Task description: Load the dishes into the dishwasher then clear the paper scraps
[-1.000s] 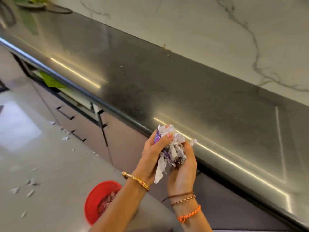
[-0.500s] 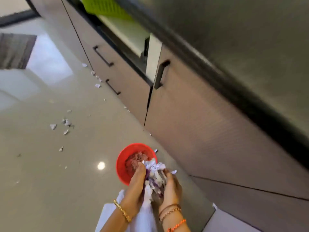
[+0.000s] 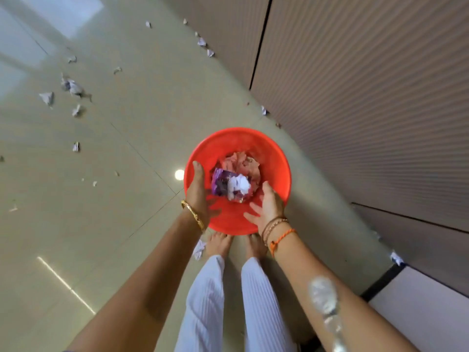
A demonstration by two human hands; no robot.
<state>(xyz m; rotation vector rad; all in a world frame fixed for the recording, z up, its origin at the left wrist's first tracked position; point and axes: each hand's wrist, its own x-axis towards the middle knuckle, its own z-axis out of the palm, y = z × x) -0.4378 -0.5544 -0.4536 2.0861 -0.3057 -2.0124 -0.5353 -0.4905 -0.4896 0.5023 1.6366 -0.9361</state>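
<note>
A red bin (image 3: 274, 158) stands on the floor right in front of my feet. A wad of white and purple paper scraps (image 3: 231, 186) is over its opening, above other crumpled paper, and blurred. My left hand (image 3: 199, 188) is at the wad's left with straight fingers. At the wad's right, my right hand (image 3: 266, 207) has its fingers spread. Neither hand grips the wad. Several paper scraps (image 3: 72, 87) lie on the tiled floor to the left, and more scraps (image 3: 205, 45) sit along the cabinet base.
Ribbed cabinet fronts (image 3: 368, 97) run along the right side, close to the bin. A scrap (image 3: 199, 248) lies beside my left foot and another scrap (image 3: 396, 257) at the cabinet base on the right. The glossy tiled floor (image 3: 114, 224) spreads to the left.
My view swung from the counter down to the floor. Both hands carried the paper wad down over the red bin and spread apart, letting go of it.
</note>
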